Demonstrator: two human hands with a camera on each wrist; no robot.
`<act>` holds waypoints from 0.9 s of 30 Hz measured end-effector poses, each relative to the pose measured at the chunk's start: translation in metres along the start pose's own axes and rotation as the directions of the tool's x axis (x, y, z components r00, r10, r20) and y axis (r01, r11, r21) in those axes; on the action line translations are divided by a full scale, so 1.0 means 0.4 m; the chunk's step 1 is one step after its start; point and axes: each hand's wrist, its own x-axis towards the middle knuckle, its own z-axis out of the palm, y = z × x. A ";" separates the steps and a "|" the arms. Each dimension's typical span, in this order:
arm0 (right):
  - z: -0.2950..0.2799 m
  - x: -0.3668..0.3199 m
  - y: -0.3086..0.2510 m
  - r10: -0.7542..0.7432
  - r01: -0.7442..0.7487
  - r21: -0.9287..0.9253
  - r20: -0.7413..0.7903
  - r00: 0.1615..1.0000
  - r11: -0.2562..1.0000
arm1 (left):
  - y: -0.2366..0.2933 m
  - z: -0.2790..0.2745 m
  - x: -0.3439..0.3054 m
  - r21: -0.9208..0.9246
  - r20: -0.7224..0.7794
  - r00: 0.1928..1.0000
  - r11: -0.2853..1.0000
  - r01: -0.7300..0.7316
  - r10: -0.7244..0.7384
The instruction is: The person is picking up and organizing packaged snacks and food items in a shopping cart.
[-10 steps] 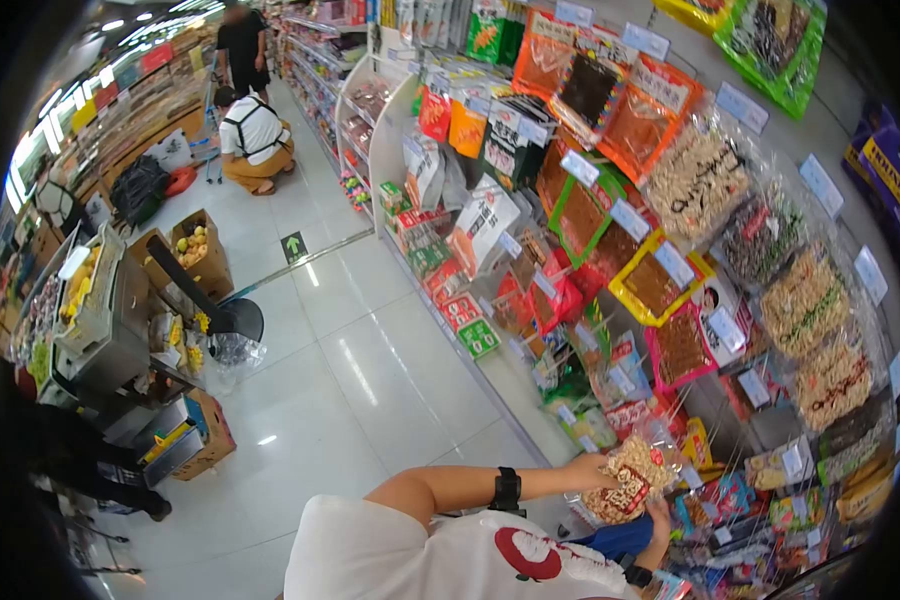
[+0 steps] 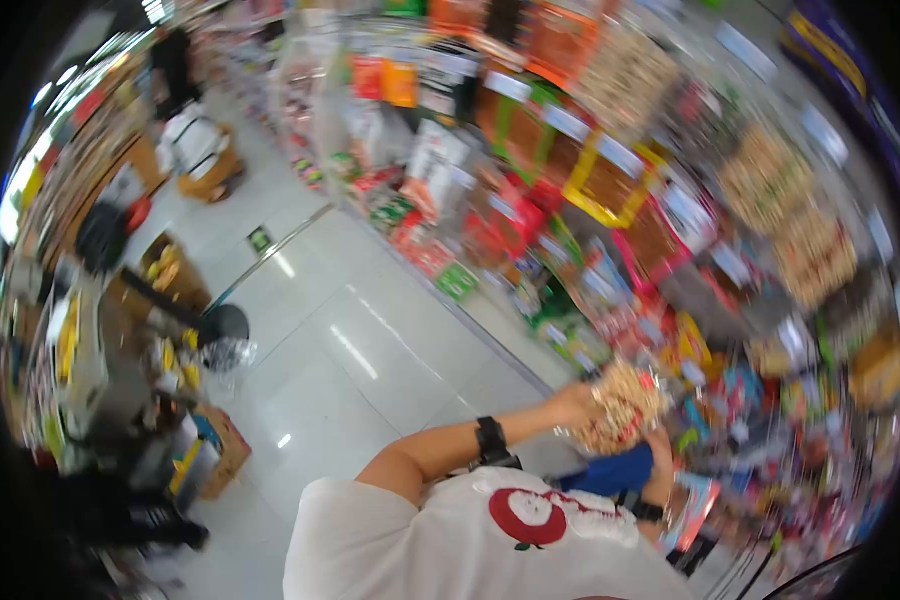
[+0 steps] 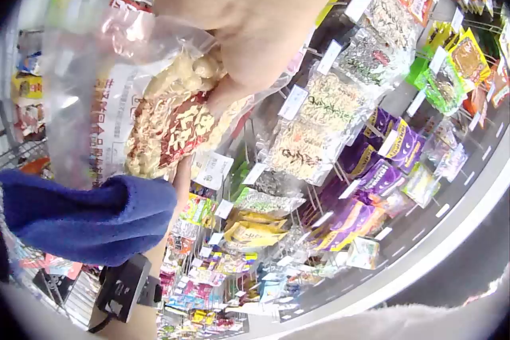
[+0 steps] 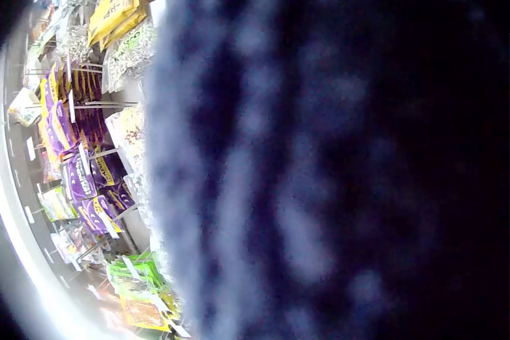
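A clear plastic bag of pale, nut-like pieces with a red label (image 2: 622,408) is held between both hands in front of the body. My left hand (image 2: 573,404) grips its left side; in the left wrist view this hand (image 3: 247,25) bends its fingers over the bag (image 3: 171,129). At the lower right edge, my right hand (image 2: 658,458) holds the bag, one finger against it in the left wrist view. A blue cloth (image 2: 610,474) lies beside the right wrist and fills most of the right wrist view (image 4: 263,157). The right hand's fingers are mostly hidden.
Shelves of hanging snack packets, including a yellow-edged pack (image 2: 615,180), rise ahead and to the right. Across the tiled floor (image 2: 340,350), cardboard boxes (image 2: 222,450) and a produce stand are on the left. A person in white (image 2: 198,145) crouches farther off, near a standing person.
The head view has shifted and blurred, with the shelves displaced left and down. Both hands and the bag appear higher in it, still together.
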 end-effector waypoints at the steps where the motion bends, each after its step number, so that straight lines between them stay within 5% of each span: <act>1: -0.081 0.014 0.061 -0.062 0.034 -0.189 -0.147 0.987 0.981 | -0.023 0.006 0.010 0.074 -0.016 0.992 0.989 0.130 -0.129; 2: -0.046 -0.013 0.020 -0.004 -0.040 -0.204 -0.211 0.978 0.978 | -0.057 0.019 0.023 -0.010 0.005 0.990 0.990 0.138 -0.138; 3: 0.052 -0.051 -0.038 -0.127 0.090 -0.128 -0.315 0.941 0.988 | -0.087 0.046 0.021 -0.385 -0.050 0.995 0.921 0.064 -0.090; 4: 0.039 -0.069 -0.059 -0.112 0.100 -0.055 -0.302 0.947 0.993 | -0.070 0.035 0.036 -0.353 -0.040 0.996 0.934 0.058 -0.077; 5: -0.021 -0.107 -0.045 -0.177 0.164 -0.067 -0.292 0.940 0.984 | 0.019 0.060 0.021 -0.511 -0.032 0.998 0.859 0.035 -0.060; 7: -0.069 -0.162 -0.043 -0.107 0.248 0.269 -0.447 0.888 0.931 | 0.044 0.109 0.073 -0.496 0.021 0.994 0.863 0.101 -0.104; 9: -0.131 -0.262 -0.041 -0.048 0.258 0.300 -0.562 0.826 0.919 | 0.085 0.214 0.087 -0.487 0.105 0.993 0.868 0.096 -0.051; 10: -0.015 -0.322 0.046 0.118 0.143 0.385 -0.578 0.808 0.912 | 0.036 0.171 -0.009 -0.471 0.138 0.976 0.856 0.213 -0.167; 11: 0.025 -0.338 0.082 0.198 0.080 0.424 -0.573 0.795 0.902 | -0.003 0.157 -0.021 -0.342 0.255 0.948 0.900 0.270 -0.188; 14: -0.049 -0.348 0.137 0.035 -0.082 -0.062 -0.545 0.837 0.995 | -0.010 0.230 0.066 -0.001 0.522 0.847 0.992 0.125 -0.106; 16: -0.012 -0.432 0.153 0.083 -0.107 -0.006 -0.598 0.797 0.994 | 0.019 0.286 0.045 0.202 0.651 0.741 0.979 0.038 -0.163; 19: 0.041 -0.460 0.232 0.223 -0.116 0.204 -0.644 0.732 0.972 | -0.047 0.308 0.026 0.227 0.682 0.673 0.957 0.179 -0.288; 21: 0.053 -0.435 0.235 0.357 -0.173 0.325 -0.674 0.647 0.929 | -0.093 0.305 0.041 0.340 0.652 0.723 0.940 -0.010 -0.228; 24: 0.054 -0.381 0.245 0.399 -0.202 0.357 -0.653 0.644 0.912 | -0.084 0.265 0.049 0.525 0.579 0.786 0.836 -0.156 -0.217; 27: 0.048 -0.296 0.280 0.392 -0.288 0.267 -0.646 0.655 0.920 | -0.085 0.187 0.088 0.624 0.610 0.683 0.775 -0.102 -0.401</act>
